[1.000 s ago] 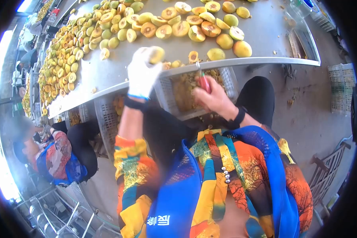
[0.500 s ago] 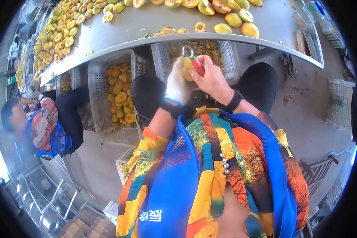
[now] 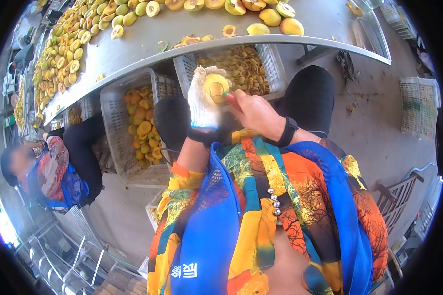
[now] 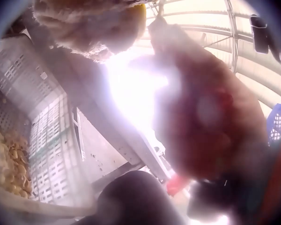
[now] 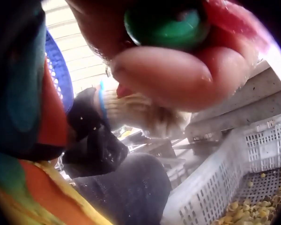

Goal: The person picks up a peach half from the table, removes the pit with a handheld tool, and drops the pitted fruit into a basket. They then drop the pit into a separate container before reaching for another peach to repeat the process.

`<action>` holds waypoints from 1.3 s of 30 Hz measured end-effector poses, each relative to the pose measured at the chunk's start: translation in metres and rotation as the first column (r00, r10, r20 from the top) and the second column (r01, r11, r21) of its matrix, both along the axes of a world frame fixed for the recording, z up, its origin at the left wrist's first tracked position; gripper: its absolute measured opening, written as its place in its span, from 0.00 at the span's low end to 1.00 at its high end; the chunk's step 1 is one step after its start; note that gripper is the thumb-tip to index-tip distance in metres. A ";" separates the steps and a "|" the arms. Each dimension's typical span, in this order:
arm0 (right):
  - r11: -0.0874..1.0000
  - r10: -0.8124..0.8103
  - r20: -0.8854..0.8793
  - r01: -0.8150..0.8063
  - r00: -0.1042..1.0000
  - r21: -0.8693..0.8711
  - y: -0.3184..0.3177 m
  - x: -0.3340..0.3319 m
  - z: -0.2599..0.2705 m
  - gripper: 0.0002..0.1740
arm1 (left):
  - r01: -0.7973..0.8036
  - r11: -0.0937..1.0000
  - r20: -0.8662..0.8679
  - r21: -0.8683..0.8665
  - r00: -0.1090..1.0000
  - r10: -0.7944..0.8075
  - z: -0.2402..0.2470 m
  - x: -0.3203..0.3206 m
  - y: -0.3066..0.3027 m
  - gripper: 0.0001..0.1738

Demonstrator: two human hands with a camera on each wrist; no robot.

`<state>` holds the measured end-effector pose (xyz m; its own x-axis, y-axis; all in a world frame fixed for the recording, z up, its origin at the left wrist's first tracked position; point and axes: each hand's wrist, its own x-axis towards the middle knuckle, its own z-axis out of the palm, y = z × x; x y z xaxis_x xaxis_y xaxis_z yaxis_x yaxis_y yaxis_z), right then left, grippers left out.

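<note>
In the head view my left hand (image 3: 200, 105), in a white knit glove, holds a yellow peach half (image 3: 214, 86) with its cut face up. My bare right hand (image 3: 257, 114) grips a pitting tool (image 3: 232, 101) with a red handle and green collar. The tool's tip meets the cut face of the peach half. A green handle end (image 5: 166, 29) shows between the curled right fingers (image 5: 161, 75) in the right wrist view. Up close in the left wrist view, the glove (image 4: 89, 28) is at the top and the right hand (image 4: 206, 98) looks blurred.
A metal table (image 3: 133, 42) carries many cut peaches (image 3: 59, 69). Below its edge stand a white crate (image 3: 276, 66) of small peach scraps and another crate (image 3: 108, 118) of peach halves. Another person (image 3: 59, 172) sits at the left. A wooden rack (image 3: 401, 196) stands at the right.
My left hand has come down from over the table with the peach half to meet the right hand. The tool's metal loop, visible earlier, is now at the fruit's cut face.
</note>
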<state>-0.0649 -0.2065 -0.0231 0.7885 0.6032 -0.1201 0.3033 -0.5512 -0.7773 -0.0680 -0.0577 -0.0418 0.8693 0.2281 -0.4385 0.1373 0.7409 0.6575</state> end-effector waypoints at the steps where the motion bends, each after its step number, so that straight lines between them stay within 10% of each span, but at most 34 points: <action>1: 1.000 -0.001 -0.021 0.001 1.000 -0.016 0.001 -0.001 -0.003 0.15 | -0.001 1.000 0.015 0.024 1.000 0.000 0.000 0.000 -0.001 0.23; 14: 0.982 0.178 -0.115 -0.169 0.977 0.085 -0.005 0.008 -0.015 0.09 | 0.190 0.963 -0.199 0.189 0.968 -0.152 0.002 0.014 0.002 0.24; 17: 0.982 0.188 -0.435 -0.182 0.881 0.056 -0.006 0.021 -0.001 0.10 | 0.196 0.969 -0.178 0.151 0.970 -0.168 -0.003 0.015 0.003 0.24; 20: 0.990 0.139 -0.731 -0.107 0.668 0.090 -0.003 0.024 0.018 0.09 | 0.136 0.990 -0.148 0.042 0.981 -0.129 -0.010 0.017 -0.001 0.24; 22: 0.947 0.249 -0.916 0.120 0.316 0.299 -0.005 0.021 0.001 0.09 | 0.068 0.997 -0.143 -0.037 0.987 -0.073 -0.014 0.017 -0.007 0.25; 26: 0.768 0.559 -0.808 0.484 -0.186 0.420 -0.006 0.028 -0.016 0.08 | 0.066 0.988 -0.179 -0.137 0.980 -0.090 -0.016 0.021 -0.004 0.28; 29: 0.582 0.746 -0.659 0.571 -0.092 0.579 -0.001 0.030 -0.005 0.07 | -0.009 0.972 -0.193 -0.235 0.980 -0.037 -0.021 0.020 -0.007 0.31; 32: 0.630 0.629 -0.772 0.520 0.096 0.577 0.003 0.036 0.011 0.11 | -0.011 0.996 -0.091 0.088 0.996 0.019 -0.023 0.002 0.018 0.33; 34: 0.917 0.167 -0.891 0.266 0.422 0.298 0.004 0.043 0.004 0.12 | -0.168 0.934 -0.143 0.315 0.964 0.222 -0.010 -0.010 0.050 0.34; 36: 1.000 0.003 -0.590 -0.016 0.807 -0.017 -0.010 0.048 -0.006 0.12 | -0.257 0.774 -0.100 0.579 0.919 0.381 0.011 -0.030 0.091 0.32; 38: 0.998 -0.031 -0.511 -0.005 0.859 -0.069 -0.018 0.046 -0.017 0.13 | -0.083 0.483 -0.162 0.872 0.882 0.443 -0.001 -0.057 0.154 0.30; 39: 0.995 -0.050 -0.474 0.005 0.879 -0.096 -0.019 0.043 -0.024 0.14 | 0.235 0.116 -0.261 0.965 0.843 0.471 0.012 -0.066 0.170 0.28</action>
<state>-0.0218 -0.2253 -0.0472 0.6389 0.5515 -0.5363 -0.1060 -0.6274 -0.7714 -0.1340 0.1122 -0.0298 0.5734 0.8193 -0.0012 0.6083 -0.4247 0.6705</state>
